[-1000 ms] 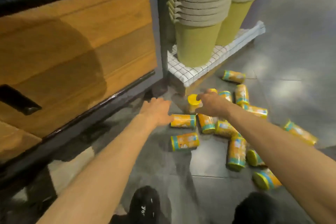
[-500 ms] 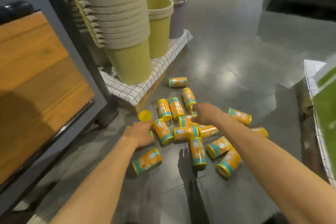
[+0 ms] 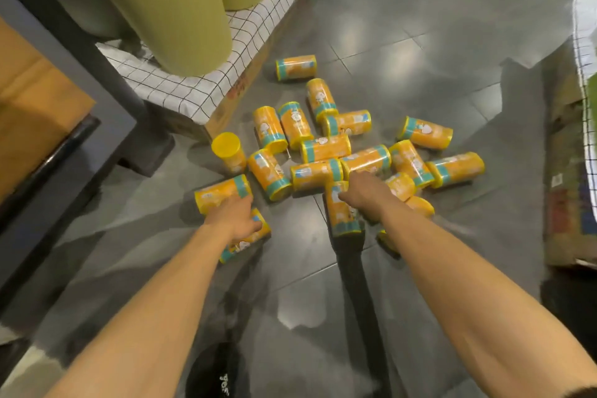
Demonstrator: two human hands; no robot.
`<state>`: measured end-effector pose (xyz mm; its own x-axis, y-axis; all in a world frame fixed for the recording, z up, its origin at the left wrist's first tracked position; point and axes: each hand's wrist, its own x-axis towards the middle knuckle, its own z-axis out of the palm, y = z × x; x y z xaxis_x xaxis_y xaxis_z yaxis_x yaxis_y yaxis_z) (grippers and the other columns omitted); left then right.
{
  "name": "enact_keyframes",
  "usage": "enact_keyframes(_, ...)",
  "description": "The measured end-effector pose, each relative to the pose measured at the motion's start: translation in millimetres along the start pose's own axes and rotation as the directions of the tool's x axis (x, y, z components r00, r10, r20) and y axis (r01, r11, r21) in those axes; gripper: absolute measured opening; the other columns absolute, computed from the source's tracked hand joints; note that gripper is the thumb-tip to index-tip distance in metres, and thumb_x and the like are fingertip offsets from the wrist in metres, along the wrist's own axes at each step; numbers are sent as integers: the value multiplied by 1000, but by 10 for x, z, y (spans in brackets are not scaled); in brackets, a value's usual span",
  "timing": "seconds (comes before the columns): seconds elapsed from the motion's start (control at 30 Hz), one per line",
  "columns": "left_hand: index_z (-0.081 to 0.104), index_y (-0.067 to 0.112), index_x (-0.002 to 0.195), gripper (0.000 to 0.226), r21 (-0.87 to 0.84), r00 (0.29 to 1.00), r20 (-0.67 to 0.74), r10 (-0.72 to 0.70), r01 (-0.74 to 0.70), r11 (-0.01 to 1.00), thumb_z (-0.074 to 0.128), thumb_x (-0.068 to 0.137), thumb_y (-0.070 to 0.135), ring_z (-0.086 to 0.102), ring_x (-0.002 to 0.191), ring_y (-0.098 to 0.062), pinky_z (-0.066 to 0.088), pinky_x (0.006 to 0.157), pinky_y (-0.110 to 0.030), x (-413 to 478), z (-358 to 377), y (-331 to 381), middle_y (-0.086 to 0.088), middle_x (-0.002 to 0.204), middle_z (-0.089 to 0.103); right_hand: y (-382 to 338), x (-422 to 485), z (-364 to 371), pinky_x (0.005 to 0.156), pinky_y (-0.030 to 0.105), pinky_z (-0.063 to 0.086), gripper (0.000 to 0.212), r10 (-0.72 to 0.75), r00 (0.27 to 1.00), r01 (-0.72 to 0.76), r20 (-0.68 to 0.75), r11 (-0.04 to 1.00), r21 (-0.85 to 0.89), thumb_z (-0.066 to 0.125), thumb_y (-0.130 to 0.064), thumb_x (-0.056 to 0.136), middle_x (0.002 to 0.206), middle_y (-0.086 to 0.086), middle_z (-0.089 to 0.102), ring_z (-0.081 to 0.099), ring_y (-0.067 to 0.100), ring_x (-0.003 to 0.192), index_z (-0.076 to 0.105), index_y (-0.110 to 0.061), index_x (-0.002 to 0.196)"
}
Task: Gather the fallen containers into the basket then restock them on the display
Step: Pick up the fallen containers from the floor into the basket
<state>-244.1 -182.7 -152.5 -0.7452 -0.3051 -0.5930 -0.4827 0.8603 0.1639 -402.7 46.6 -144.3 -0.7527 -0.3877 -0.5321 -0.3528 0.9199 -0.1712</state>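
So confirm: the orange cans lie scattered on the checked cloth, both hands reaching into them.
No. The head view shows the orange cans scattered on the grey floor beside the checked cloth; the left hand and right hand do reach into them.

Dim overhead light leaves pale glare patches on the floor point(image 3: 371, 52). Arm shadows fall toward the bottom. Edges bend and smear, especially right.

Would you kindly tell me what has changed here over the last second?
The right hand came back from the pile's middle and now grips the near container. The left hand moved nearer, onto the front-left container. The other containers lie scattered as before.
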Motion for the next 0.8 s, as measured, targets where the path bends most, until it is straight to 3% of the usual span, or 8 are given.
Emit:
enact_keyframes(0.1,46,16,134,64,36,1000,-25,-6,7,999,65,84,51,48,126,-31,44,98,-43,114,212,6,-10,134,53,65,112,178,78,36,46,39,52,999,-52,-6,995,83,57,-38,94,120,18,62,59,34,108,59,-5,115)
enact_keyframes(0.33,38,15,141,80,-7,999,-22,-35,35,999,71,80,54,45,131,-31,42,100,-43,372,484,-39,-11,141,46,4,362,403,85,37,48,54,121,992,-113,-38,978,177,56,-53,93,117,17,64,60,34,108,62,-3,112)
enact_keyframes(0.47,38,14,142,85,-42,1000,1,-18,18,999,74,76,55,46,131,-30,44,100,-44,503,535,-133,-10,141,47,-44,503,539,77,35,47,59,154,985,-133,-82,966,224,59,-61,87,110,16,67,63,33,100,64,-5,104)
enact_keyframes(0.67,47,15,104,63,-49,997,80,-21,25,999,79,69,57,55,104,-29,43,75,-37,586,462,-158,-6,107,56,-81,534,643,75,35,46,59,224,965,-176,-136,938,299,66,-61,82,109,13,67,64,32,99,64,-7,106)
enact_keyframes(0.8,52,13,100,60,-197,1000,-3,-3,2,980,84,62,47,57,99,-28,47,75,-38,418,320,-173,-5,98,61,-77,259,455,70,34,51,55,221,965,-159,-145,924,347,75,-61,71,96,8,70,66,28,89,68,-11,95)
